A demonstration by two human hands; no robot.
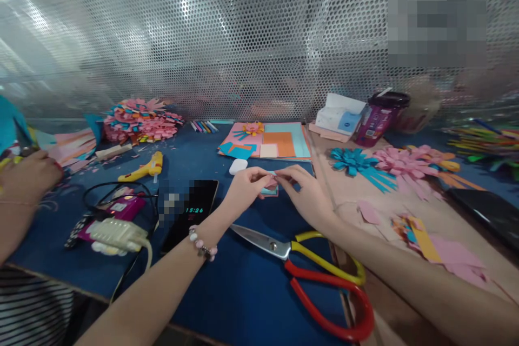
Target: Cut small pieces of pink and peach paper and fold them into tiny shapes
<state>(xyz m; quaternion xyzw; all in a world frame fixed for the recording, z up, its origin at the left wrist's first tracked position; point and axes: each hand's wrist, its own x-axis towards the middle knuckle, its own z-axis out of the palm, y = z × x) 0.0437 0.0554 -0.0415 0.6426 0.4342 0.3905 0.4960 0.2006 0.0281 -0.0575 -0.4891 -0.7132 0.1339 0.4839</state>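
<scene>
My left hand (249,185) and my right hand (305,194) meet over the middle of the blue table, fingertips pinched close together. Between them is a small piece of pink paper (273,184), partly hidden by the fingers. Just beneath it shows a small light-blue paper piece (269,192). Large scissors (279,248) with one red and one yellow handle lie below my hands, blades pointing left. Beyond my left hand sits a small white rounded case (238,166).
Behind my hands lie coloured paper sheets (302,140). Paper flowers (352,162) rest on cardboard at right, near a purple cup (381,119). Leftward are a phone (198,203), a yellow glue gun (146,168), a power strip (117,235) with cords, and another person's hand (30,175).
</scene>
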